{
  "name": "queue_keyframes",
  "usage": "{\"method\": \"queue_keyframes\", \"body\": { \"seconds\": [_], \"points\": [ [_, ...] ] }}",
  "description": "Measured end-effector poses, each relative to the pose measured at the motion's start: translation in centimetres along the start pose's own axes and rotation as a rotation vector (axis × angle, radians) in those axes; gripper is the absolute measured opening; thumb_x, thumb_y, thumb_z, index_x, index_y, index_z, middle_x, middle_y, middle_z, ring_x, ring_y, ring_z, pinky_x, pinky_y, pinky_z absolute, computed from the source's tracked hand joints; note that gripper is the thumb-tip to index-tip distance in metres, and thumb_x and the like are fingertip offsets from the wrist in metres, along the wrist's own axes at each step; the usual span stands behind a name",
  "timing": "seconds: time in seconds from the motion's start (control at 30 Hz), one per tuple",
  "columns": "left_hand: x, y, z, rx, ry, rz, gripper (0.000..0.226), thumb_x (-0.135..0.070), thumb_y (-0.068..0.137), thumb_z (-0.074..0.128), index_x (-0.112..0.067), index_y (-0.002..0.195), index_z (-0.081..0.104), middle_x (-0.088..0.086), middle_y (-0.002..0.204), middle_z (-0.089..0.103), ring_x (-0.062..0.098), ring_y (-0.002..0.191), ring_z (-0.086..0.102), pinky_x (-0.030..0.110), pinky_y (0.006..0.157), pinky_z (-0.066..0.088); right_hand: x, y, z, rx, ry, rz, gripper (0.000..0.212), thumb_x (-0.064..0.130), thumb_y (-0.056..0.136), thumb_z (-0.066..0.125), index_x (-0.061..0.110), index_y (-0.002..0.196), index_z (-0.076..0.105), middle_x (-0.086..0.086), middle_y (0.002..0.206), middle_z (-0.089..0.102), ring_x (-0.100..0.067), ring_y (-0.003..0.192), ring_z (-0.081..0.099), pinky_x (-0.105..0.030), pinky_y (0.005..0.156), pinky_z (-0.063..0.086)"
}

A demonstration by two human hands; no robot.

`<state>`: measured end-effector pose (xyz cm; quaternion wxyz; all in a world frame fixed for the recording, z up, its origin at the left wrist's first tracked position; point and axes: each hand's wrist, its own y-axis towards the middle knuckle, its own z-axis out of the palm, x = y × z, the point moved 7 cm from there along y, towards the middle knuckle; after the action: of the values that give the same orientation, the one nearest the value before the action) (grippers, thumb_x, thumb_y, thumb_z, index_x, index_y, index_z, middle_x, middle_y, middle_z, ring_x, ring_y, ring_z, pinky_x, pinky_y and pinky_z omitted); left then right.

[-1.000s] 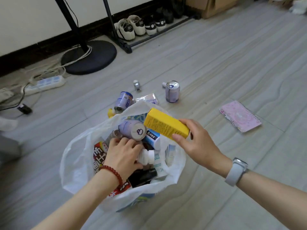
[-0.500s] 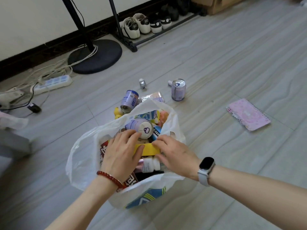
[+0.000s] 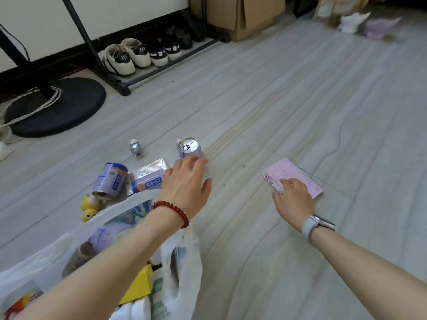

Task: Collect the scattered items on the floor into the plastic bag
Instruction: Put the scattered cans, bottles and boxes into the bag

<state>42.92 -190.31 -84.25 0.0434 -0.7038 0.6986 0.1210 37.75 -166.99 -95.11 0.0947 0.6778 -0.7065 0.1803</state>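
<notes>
White translucent plastic bag (image 3: 184,269) sits on the floor at bottom left of my view, mouth open, with a yellow cardboard box (image 3: 138,285) and other packs inside. Left hand (image 3: 186,183) reaches past it, fingers loosely spread around the near side of the upright purple drink can (image 3: 189,147); I can't tell if it grips yet. Right hand (image 3: 292,199) lies on the near corner of the flat pink spiral notebook (image 3: 298,175), fingers bent; hold unclear. Beside the bag: tipped purple can (image 3: 111,181), silver-purple foil pouch (image 3: 149,179), yellow rubber ducks (image 3: 89,207), small silver bottle (image 3: 136,147). Black round stand base (image 3: 57,107) and white shoes (image 3: 127,55) further back.
</notes>
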Motion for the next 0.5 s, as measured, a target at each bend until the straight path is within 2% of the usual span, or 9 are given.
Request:
{"method": "queue_keyframes", "body": {
  "seconds": [0.1, 0.23, 0.3, 0.37, 0.43, 0.5],
  "points": [
    [1.4, 3.7, 2.4, 0.031, 0.048, -0.075, 0.05, -0.026, 0.088, 0.048, -0.016, 0.134, 0.033, 0.011, 0.143, 0.032, 0.033, 0.126, 0.033, 0.045, 0.097, 0.034, -3.7, 2.9, 0.8, 0.029, -0.004, 0.164, 0.047, 0.03, 0.093, 0.042, 0.007, 0.133, 0.036, -0.022, 0.143, 0.031, -0.035, 0.134, 0.025, -0.042, 0.107, 0.023],
    [4.5, 7.7, 5.8, 0.13, -0.056, -0.242, 0.073, -0.027, 0.085, 0.056, -0.021, 0.143, 0.012, 0.009, 0.154, 0.003, 0.033, 0.137, 0.014, 0.048, 0.101, 0.031, -5.9, 4.7, 2.5, 0.079, -0.082, 0.306, 0.079, 0.052, 0.087, 0.044, 0.018, 0.144, 0.002, -0.02, 0.153, -0.001, -0.037, 0.141, 0.001, -0.047, 0.113, 0.009],
    [5.8, 9.3, 7.3, 0.167, -0.156, -0.366, 0.079, -0.029, 0.085, 0.056, -0.023, 0.144, 0.004, 0.007, 0.154, -0.005, 0.033, 0.139, 0.007, 0.045, 0.107, 0.025, -5.8, 5.1, 3.0, 0.07, -0.099, 0.311, 0.087, 0.059, 0.082, 0.045, 0.017, 0.144, 0.001, -0.021, 0.152, 0.002, -0.038, 0.14, 0.003, -0.048, 0.111, 0.011],
    [6.8, 10.5, 8.9, 0.176, -0.178, -0.403, 0.072, -0.03, 0.086, 0.049, -0.024, 0.143, 0.006, 0.006, 0.154, -0.002, 0.034, 0.139, 0.008, 0.043, 0.112, 0.021, -5.3, 5.4, 3.2, 0.078, -0.102, 0.307, 0.096, 0.064, 0.076, 0.051, 0.014, 0.143, 0.003, -0.02, 0.147, 0.015, -0.036, 0.135, 0.016, -0.047, 0.107, 0.02],
    [7.4, 11.4, 10.0, 0.205, -0.168, -0.359, 0.07, -0.027, 0.081, 0.053, -0.024, 0.14, 0.014, 0.008, 0.148, 0.01, 0.038, 0.13, 0.028, 0.043, 0.107, 0.03, -4.7, 5.5, 3.4, 0.086, -0.102, 0.332, 0.105, 0.068, 0.068, 0.056, 0.011, 0.141, 0.008, -0.017, 0.138, 0.026, -0.034, 0.126, 0.027, -0.044, 0.1, 0.03],
    [7.9, 11.9, 9.9, 0.207, -0.203, -0.353, 0.071, -0.018, 0.075, 0.062, -0.023, 0.135, 0.025, 0.011, 0.138, 0.022, 0.038, 0.111, 0.046, 0.038, 0.092, 0.042, -4.0, 5.5, 3.3, 0.08, -0.121, 0.351, 0.107, 0.072, 0.063, 0.059, 0.006, 0.136, 0.017, -0.015, 0.129, 0.033, -0.032, 0.12, 0.033, -0.042, 0.092, 0.037]
  ]
}}
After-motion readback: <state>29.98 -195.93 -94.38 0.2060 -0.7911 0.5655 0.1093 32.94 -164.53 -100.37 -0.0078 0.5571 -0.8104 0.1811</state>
